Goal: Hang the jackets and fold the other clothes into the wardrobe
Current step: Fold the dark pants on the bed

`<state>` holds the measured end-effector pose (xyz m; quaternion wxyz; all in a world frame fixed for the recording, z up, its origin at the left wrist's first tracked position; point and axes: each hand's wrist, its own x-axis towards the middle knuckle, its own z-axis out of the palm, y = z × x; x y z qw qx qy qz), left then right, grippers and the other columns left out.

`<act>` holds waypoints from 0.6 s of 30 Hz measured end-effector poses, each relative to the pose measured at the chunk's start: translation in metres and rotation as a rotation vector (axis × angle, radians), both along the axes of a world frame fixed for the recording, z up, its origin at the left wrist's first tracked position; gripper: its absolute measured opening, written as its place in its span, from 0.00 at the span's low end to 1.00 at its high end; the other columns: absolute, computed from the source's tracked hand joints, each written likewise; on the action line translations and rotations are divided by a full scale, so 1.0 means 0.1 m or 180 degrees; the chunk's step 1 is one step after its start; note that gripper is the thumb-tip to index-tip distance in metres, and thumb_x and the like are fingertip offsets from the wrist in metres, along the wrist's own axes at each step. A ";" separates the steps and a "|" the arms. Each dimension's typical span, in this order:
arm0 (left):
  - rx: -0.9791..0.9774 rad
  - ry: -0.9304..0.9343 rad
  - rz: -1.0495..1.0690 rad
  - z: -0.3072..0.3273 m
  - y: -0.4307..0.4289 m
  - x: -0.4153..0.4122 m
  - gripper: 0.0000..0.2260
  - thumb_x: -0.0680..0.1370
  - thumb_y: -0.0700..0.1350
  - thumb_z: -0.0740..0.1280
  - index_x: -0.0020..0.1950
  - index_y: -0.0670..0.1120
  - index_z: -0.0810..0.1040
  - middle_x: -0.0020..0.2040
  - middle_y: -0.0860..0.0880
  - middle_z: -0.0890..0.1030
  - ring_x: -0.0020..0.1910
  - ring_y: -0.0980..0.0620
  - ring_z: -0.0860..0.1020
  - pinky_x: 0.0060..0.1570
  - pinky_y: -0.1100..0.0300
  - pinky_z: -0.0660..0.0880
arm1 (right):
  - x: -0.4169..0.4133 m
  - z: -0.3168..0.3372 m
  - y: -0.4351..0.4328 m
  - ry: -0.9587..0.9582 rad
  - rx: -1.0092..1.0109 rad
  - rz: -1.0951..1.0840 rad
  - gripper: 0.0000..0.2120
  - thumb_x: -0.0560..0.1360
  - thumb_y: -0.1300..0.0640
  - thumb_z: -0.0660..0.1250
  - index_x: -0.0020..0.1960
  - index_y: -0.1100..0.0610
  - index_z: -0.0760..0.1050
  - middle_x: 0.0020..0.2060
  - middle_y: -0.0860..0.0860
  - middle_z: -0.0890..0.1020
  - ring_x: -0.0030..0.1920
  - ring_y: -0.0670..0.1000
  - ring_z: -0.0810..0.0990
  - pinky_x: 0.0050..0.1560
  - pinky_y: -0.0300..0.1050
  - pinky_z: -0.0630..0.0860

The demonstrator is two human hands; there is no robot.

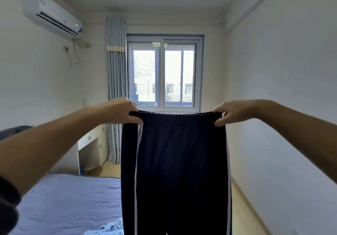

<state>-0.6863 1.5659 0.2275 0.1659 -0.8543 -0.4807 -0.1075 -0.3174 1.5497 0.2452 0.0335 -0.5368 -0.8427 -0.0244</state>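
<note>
Forearms (45,143) reach out so the left hand (120,110) and right hand (231,112) each pinch a waistband corner, letting the dark trousers (175,171) hang straight (likely readying a fold) near the bed (63,198).

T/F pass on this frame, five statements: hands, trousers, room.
1. The left hand and right hand hold the trousers by the waistband. True.
2. The trousers lie folded on the bed. False: they hang unfolded from the hands.
3. White stripes run down both sides of the trousers. True.
4. The curtain covers the window. False: it is gathered at the window's left.
5. The air conditioner hangs on the right-hand wall. False: it is on the left-hand wall.
</note>
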 end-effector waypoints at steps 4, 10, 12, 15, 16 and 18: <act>0.0187 -0.1173 -0.0234 0.01 -0.11 0.04 0.12 0.72 0.48 0.74 0.36 0.54 0.71 0.34 0.53 0.77 0.32 0.58 0.76 0.32 0.71 0.70 | 0.04 -0.04 0.01 0.1596 0.0158 0.0153 0.06 0.75 0.58 0.69 0.45 0.54 0.71 0.40 0.53 0.78 0.42 0.54 0.79 0.41 0.46 0.78; -0.0695 -0.2641 0.0939 0.07 -0.07 0.23 0.13 0.72 0.46 0.73 0.51 0.40 0.77 0.43 0.45 0.81 0.39 0.49 0.79 0.40 0.57 0.78 | -0.15 -0.21 0.13 0.2960 -0.0287 -0.0416 0.13 0.74 0.62 0.68 0.57 0.64 0.76 0.49 0.58 0.82 0.48 0.56 0.82 0.51 0.52 0.80; -0.1036 -0.3449 0.1064 0.00 -0.13 0.39 0.10 0.74 0.43 0.70 0.50 0.38 0.75 0.41 0.43 0.79 0.36 0.49 0.79 0.31 0.59 0.76 | -0.35 -0.35 0.15 0.3492 -0.0072 -0.0620 0.11 0.73 0.59 0.67 0.53 0.63 0.77 0.47 0.58 0.83 0.46 0.56 0.82 0.50 0.54 0.80; -0.1567 -0.4464 0.0777 -0.13 -0.23 0.68 0.03 0.77 0.40 0.66 0.46 0.41 0.73 0.35 0.46 0.78 0.32 0.52 0.77 0.25 0.62 0.74 | -0.67 -0.52 0.09 0.4023 0.0080 -0.0564 0.07 0.72 0.57 0.67 0.48 0.58 0.78 0.47 0.58 0.84 0.47 0.56 0.83 0.49 0.54 0.81; -0.1718 -0.4592 0.0645 -0.17 -0.26 0.76 0.03 0.77 0.40 0.65 0.45 0.41 0.74 0.35 0.46 0.78 0.33 0.52 0.77 0.27 0.62 0.76 | -0.77 -0.55 0.06 0.4047 0.0031 -0.0440 0.06 0.73 0.57 0.68 0.48 0.58 0.78 0.47 0.57 0.84 0.46 0.55 0.83 0.48 0.52 0.81; -0.1869 -0.4641 0.0383 -0.24 -0.30 0.89 0.04 0.77 0.40 0.65 0.48 0.39 0.76 0.38 0.44 0.80 0.37 0.48 0.78 0.36 0.58 0.79 | -0.95 -0.57 -0.03 0.3938 -0.0097 -0.0100 0.07 0.74 0.58 0.69 0.51 0.59 0.78 0.47 0.56 0.84 0.47 0.54 0.83 0.49 0.48 0.81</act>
